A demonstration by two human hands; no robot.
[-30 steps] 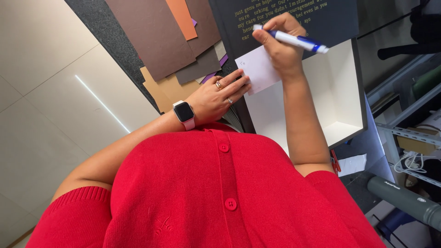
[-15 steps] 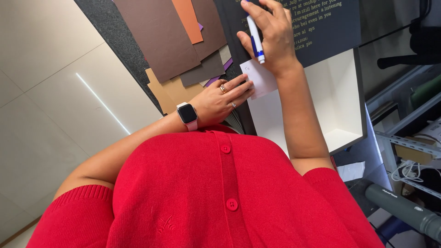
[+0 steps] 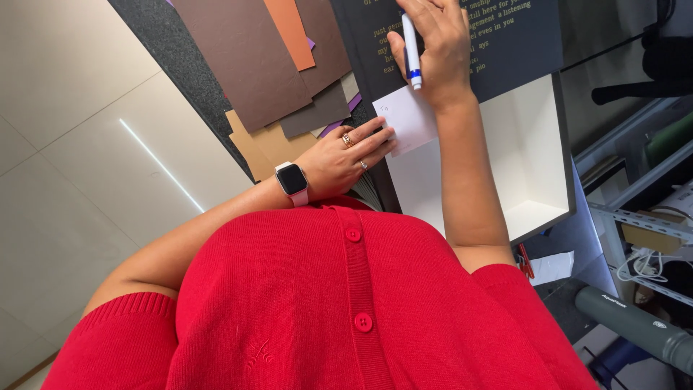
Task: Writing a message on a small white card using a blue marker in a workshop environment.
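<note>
Pen (image 3: 410, 45), white w/ blue band, gripped in right hand (image 3: 433, 54) fingers, top centre of frame. Left hand (image 3: 339, 159) flat, fingers spread, pinning white card (image 3: 408, 119) at centre, over open white box (image 3: 520, 152).

1. The small white card (image 3: 408, 119) lies flat under my fingertips, partly over the edge of the open white box (image 3: 530, 155).
2. The white pen with a blue band (image 3: 411, 49) stands nearly upright in my grip, just above the card.
</note>
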